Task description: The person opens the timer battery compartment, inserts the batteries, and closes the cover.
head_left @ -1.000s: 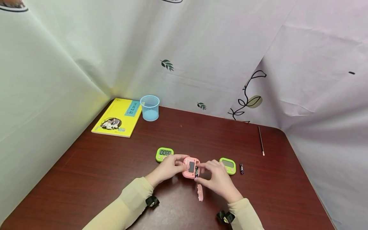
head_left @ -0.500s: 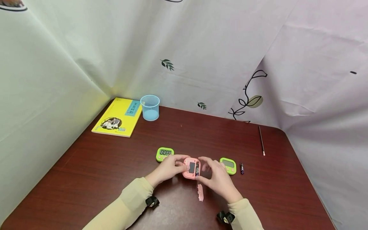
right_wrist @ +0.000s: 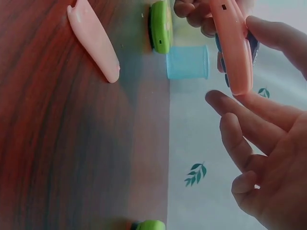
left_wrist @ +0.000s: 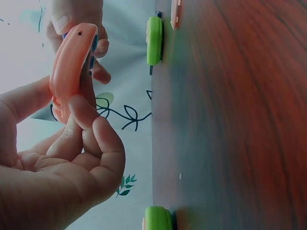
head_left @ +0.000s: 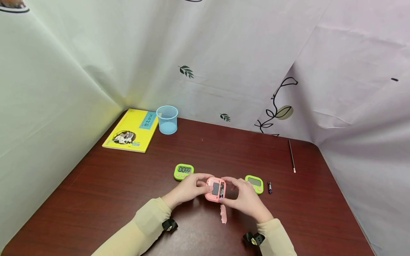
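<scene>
My left hand (head_left: pixel 189 190) grips a pink digital timer (head_left: pixel 216 188) by its left side, back face up, with the thumb on that face. At the timer's right edge the battery compartment is uncovered, and a dark battery (head_left: pixel 221 190) lies in it. The right hand (head_left: pixel 246 199) holds that edge between index finger at the top and thumb at the bottom. In the right wrist view the thumb presses at the battery side of the timer (right_wrist: pixel 235 52). Below the timer, the pink battery cover (head_left: pixel 223 214) lies loose on the table.
Green timers lie on either side, one at left (head_left: pixel 184 171) showing zeros, another at right (head_left: pixel 255 183) with a blank screen. Beside the latter is a loose battery (head_left: pixel 269 187). Farther off are a thin rod (head_left: pixel 292 156), a blue cup (head_left: pixel 167 122) and a yellow book (head_left: pixel 129 133).
The right index finger has moved off the battery compartment to the timer's upper corner. Both hands have shifted the pink timer slightly right and toward me.
</scene>
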Demonstrator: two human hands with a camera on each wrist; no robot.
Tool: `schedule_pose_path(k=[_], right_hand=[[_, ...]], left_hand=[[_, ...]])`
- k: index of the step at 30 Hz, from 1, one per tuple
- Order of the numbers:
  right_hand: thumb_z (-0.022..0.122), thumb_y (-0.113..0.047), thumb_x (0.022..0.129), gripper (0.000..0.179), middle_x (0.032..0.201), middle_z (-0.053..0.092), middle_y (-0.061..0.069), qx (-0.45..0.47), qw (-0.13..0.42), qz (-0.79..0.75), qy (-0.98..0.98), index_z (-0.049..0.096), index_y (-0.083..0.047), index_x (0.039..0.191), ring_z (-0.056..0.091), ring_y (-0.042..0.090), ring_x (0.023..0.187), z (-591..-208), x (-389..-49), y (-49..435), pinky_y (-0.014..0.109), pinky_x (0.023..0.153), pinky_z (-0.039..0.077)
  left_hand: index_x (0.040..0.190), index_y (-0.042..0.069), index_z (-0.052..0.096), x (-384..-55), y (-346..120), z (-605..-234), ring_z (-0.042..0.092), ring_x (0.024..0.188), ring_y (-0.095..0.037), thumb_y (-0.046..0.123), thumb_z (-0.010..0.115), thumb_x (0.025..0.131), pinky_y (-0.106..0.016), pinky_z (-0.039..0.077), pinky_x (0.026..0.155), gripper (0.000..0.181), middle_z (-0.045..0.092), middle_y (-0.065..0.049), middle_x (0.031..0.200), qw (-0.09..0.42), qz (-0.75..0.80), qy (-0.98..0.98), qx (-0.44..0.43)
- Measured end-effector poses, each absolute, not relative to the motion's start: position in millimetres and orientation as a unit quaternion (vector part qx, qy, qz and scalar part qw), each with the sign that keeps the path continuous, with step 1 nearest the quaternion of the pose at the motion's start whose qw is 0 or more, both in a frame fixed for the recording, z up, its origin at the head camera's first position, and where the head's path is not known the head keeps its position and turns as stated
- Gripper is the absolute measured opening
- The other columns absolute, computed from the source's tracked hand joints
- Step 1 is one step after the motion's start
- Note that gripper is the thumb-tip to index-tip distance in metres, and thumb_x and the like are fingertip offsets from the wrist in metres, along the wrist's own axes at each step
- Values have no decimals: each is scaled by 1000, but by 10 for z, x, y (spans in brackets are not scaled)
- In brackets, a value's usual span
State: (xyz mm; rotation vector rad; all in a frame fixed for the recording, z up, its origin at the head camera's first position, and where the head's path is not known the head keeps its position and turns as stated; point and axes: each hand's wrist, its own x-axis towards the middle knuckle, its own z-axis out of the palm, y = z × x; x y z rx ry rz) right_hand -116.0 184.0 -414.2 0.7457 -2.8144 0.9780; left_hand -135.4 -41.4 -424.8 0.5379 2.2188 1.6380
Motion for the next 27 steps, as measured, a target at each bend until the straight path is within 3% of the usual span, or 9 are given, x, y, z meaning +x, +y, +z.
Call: schedule_pose_path(k=[5,13,18,27], right_hand=[[85,-30,69,55,96,70,-8,223,-13,381,-897,60,-17,117,62,6,78,-4125,-1159,1833,24,71,49],[83,-21,72,55,74,68,-9,224,-46,424,-876,54,-12,117,42,2,54,-4133,-1151,1838,20,52,36],[83,-19,72,56,70,66,-5,213,-71,462,-858,51,-12,117,43,3,56,-4162,-1155,1831,19,55,36],[79,-7,75,52,70,66,8,203,-106,522,-822,48,-4,116,59,11,63,-3996,-1082,1740,23,63,44]], left_hand=[[128,-4,55,-1282,-410,-4093,64,78,-10,9,64,88,-23,46,68,43,71,-14,88,169,578,774,197],[129,0,55,-1353,-410,-4235,63,76,-8,13,66,87,-23,45,65,45,72,-10,87,175,589,763,201],[127,1,57,-1362,-412,-4246,62,74,-7,13,66,87,-22,45,65,43,71,-8,84,174,585,766,203],[126,2,58,-1354,-423,-4276,64,76,-8,13,67,86,-23,47,67,42,71,-7,85,174,594,762,193]])
